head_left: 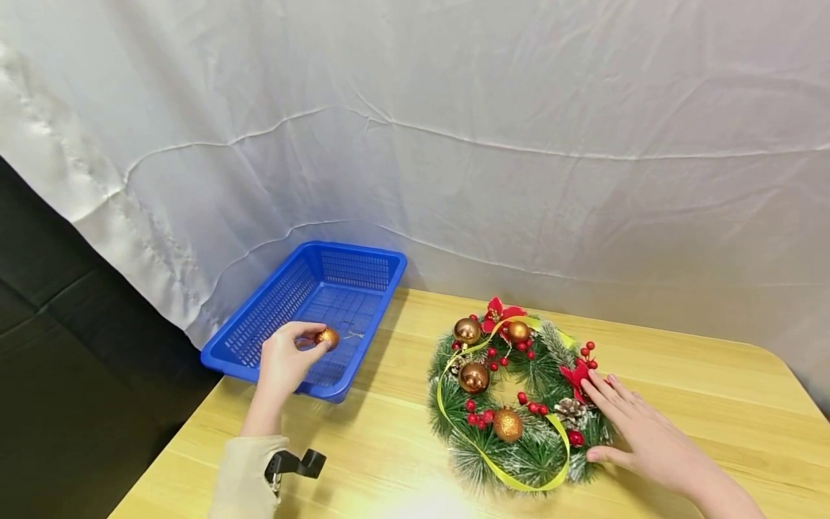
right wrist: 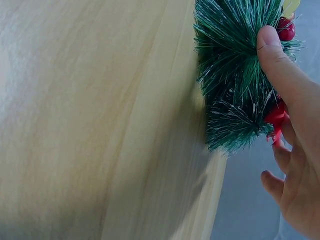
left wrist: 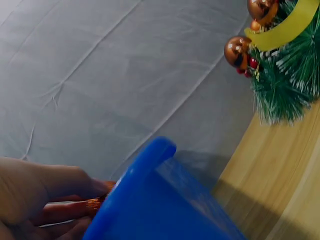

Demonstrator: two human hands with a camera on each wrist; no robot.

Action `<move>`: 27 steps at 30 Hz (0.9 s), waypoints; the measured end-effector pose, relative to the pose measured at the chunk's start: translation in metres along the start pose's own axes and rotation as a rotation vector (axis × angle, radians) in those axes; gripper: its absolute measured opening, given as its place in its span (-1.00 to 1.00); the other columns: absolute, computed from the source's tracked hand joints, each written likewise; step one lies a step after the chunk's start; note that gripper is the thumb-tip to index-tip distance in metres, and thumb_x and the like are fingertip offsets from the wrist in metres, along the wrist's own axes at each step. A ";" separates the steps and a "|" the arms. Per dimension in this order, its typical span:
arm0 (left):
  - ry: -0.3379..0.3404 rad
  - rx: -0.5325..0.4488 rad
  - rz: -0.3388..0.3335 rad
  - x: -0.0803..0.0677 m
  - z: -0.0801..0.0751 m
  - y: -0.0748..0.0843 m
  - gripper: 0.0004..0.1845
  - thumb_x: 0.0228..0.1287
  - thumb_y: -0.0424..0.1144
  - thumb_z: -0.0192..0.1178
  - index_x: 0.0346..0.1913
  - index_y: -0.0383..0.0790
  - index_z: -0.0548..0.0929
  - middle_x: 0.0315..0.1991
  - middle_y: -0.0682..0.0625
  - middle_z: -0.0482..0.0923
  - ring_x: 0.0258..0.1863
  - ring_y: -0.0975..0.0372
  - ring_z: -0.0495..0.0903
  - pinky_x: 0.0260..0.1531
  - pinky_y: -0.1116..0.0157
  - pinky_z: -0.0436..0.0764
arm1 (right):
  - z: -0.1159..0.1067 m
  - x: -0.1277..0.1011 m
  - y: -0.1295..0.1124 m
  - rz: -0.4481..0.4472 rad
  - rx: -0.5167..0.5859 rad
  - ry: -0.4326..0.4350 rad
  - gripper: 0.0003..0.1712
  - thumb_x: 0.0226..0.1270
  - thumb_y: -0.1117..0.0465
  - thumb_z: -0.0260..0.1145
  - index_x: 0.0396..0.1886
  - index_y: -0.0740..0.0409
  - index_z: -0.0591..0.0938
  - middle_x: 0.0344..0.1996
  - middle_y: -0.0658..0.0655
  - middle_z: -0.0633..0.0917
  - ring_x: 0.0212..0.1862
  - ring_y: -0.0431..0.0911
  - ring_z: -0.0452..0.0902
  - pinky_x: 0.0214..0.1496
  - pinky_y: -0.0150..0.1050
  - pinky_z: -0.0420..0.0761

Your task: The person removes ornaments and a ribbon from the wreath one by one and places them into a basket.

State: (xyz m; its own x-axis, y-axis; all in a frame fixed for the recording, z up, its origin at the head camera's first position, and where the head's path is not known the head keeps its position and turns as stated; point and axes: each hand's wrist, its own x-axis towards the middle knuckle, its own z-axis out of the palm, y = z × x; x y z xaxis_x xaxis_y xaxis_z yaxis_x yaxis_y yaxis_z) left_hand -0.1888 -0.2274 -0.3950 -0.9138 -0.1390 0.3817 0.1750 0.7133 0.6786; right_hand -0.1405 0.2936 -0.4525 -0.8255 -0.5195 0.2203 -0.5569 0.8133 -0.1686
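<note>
A green pine wreath (head_left: 519, 404) with copper baubles, red berries, red flowers and a yellow ribbon lies flat on the wooden table (head_left: 700, 389). My right hand (head_left: 632, 429) rests on its right side with straight fingers; the thumb (right wrist: 272, 50) presses the needles (right wrist: 235, 75). My left hand (head_left: 288, 357) pinches a small glittery orange bauble (head_left: 327, 337) above the near end of the blue basket (head_left: 259, 317). In the left wrist view the basket rim (left wrist: 150, 165) hides most of the bauble (left wrist: 95, 204), and the wreath (left wrist: 287, 75) shows at top right.
A white cloth backdrop (head_left: 454, 144) hangs right behind the table. A dark area (head_left: 58, 360) lies off the table's left edge. Bare tabletop stretches in front of the basket and to the right of the wreath.
</note>
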 end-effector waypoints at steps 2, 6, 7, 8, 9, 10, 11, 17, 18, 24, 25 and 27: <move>-0.071 0.007 -0.006 0.002 0.000 -0.005 -0.75 0.04 -0.35 0.42 -0.16 -0.30 0.73 -0.20 -0.17 0.66 -0.26 0.04 0.67 -0.27 0.13 0.68 | 0.000 0.000 0.000 0.002 0.003 -0.002 0.13 0.07 -0.29 0.34 0.52 0.05 0.06 0.48 0.18 0.06 0.46 -0.19 -0.41 0.32 -0.53 -0.48; -0.219 -0.026 -0.019 0.005 -0.003 -0.011 -0.78 0.09 -0.35 0.38 -0.16 -0.30 0.72 -0.20 -0.16 0.66 -0.25 0.04 0.68 -0.29 0.17 0.69 | -0.001 0.000 0.000 0.006 0.003 -0.004 0.13 0.07 -0.30 0.33 0.52 0.05 0.06 0.48 0.18 0.06 0.47 -0.19 -0.41 0.31 -0.54 -0.48; -0.251 -0.032 -0.018 0.005 -0.004 -0.012 -0.78 0.10 -0.36 0.38 -0.16 -0.31 0.72 -0.21 -0.16 0.66 -0.25 0.05 0.68 -0.29 0.18 0.69 | -0.001 0.000 0.000 0.006 0.002 -0.004 0.13 0.07 -0.30 0.33 0.52 0.04 0.06 0.48 0.17 0.06 0.47 -0.19 -0.41 0.31 -0.54 -0.48; -0.281 -0.036 -0.016 0.006 -0.005 -0.012 -0.79 0.10 -0.36 0.37 -0.16 -0.31 0.72 -0.22 -0.15 0.67 -0.26 0.05 0.68 -0.28 0.19 0.69 | -0.001 0.000 0.000 0.006 0.001 -0.003 0.13 0.06 -0.30 0.34 0.52 0.04 0.06 0.48 0.17 0.06 0.47 -0.19 -0.40 0.31 -0.54 -0.48; -0.310 -0.039 -0.013 0.006 -0.006 -0.013 -0.79 0.10 -0.36 0.37 -0.17 -0.32 0.72 -0.23 -0.14 0.67 -0.26 0.06 0.68 -0.28 0.20 0.68 | -0.001 0.000 0.000 0.006 0.000 -0.003 0.14 0.06 -0.30 0.34 0.52 0.04 0.06 0.48 0.17 0.07 0.47 -0.19 -0.40 0.31 -0.54 -0.49; -0.332 -0.039 -0.010 0.006 -0.006 -0.014 -0.79 0.09 -0.36 0.37 -0.17 -0.31 0.73 -0.23 -0.13 0.67 -0.26 0.06 0.68 -0.27 0.20 0.68 | -0.001 0.000 0.000 0.006 -0.001 -0.003 0.14 0.06 -0.30 0.34 0.52 0.04 0.06 0.48 0.17 0.07 0.47 -0.19 -0.40 0.31 -0.54 -0.49; -0.348 -0.036 -0.008 0.007 -0.007 -0.014 -0.79 0.09 -0.35 0.37 -0.17 -0.30 0.73 -0.24 -0.12 0.67 -0.26 0.07 0.68 -0.26 0.20 0.68 | -0.001 0.000 0.000 0.006 -0.001 -0.002 0.14 0.06 -0.30 0.34 0.52 0.04 0.06 0.48 0.17 0.07 0.47 -0.18 -0.40 0.31 -0.54 -0.49; -0.357 -0.036 -0.003 0.006 -0.011 -0.013 -0.74 0.11 -0.27 0.39 -0.13 -0.27 0.72 -0.16 -0.16 0.66 -0.18 0.02 0.65 -0.18 0.13 0.66 | 0.000 0.000 0.001 0.009 -0.003 -0.006 0.14 0.06 -0.31 0.33 0.52 0.03 0.05 0.48 0.16 0.06 0.47 -0.17 -0.39 0.31 -0.54 -0.49; -0.347 -0.039 -0.005 0.006 -0.011 -0.012 -0.73 0.11 -0.26 0.39 -0.11 -0.26 0.72 -0.14 -0.16 0.66 -0.16 0.01 0.65 -0.17 0.12 0.65 | 0.000 0.000 0.001 0.009 -0.003 -0.005 0.14 0.06 -0.31 0.33 0.52 0.03 0.05 0.48 0.16 0.06 0.47 -0.17 -0.39 0.31 -0.54 -0.48; -0.257 -0.131 -0.007 0.005 -0.008 -0.008 -0.69 0.09 -0.26 0.42 -0.07 -0.23 0.71 -0.13 -0.11 0.67 -0.14 0.00 0.65 -0.12 0.19 0.65 | 0.000 0.000 0.001 0.000 -0.007 0.000 0.14 0.08 -0.29 0.33 0.52 0.05 0.04 0.48 0.17 0.05 0.47 -0.18 -0.41 0.33 -0.52 -0.47; -0.241 -0.165 0.002 0.004 -0.007 -0.006 -0.68 0.08 -0.25 0.42 -0.07 -0.23 0.71 -0.13 -0.10 0.67 -0.14 0.00 0.64 -0.11 0.21 0.65 | 0.000 -0.001 0.001 -0.003 -0.007 -0.001 0.14 0.08 -0.28 0.33 0.53 0.05 0.03 0.48 0.18 0.05 0.47 -0.18 -0.41 0.33 -0.52 -0.47; -0.216 -0.248 0.031 0.001 -0.004 0.000 -0.67 0.07 -0.27 0.43 -0.07 -0.24 0.71 -0.15 -0.10 0.67 -0.14 -0.02 0.63 -0.08 0.23 0.64 | 0.000 -0.001 0.002 -0.002 -0.006 -0.003 0.14 0.08 -0.28 0.33 0.53 0.05 0.03 0.48 0.18 0.05 0.46 -0.20 -0.43 0.33 -0.52 -0.48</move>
State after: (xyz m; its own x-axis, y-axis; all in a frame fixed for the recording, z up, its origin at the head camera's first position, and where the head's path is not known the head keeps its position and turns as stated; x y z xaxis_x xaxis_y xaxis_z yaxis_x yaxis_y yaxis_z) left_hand -0.1879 -0.2298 -0.3923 -0.9586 0.0478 0.2807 0.2636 0.5222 0.8111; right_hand -0.1408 0.2953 -0.4529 -0.8248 -0.5217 0.2180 -0.5578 0.8139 -0.1627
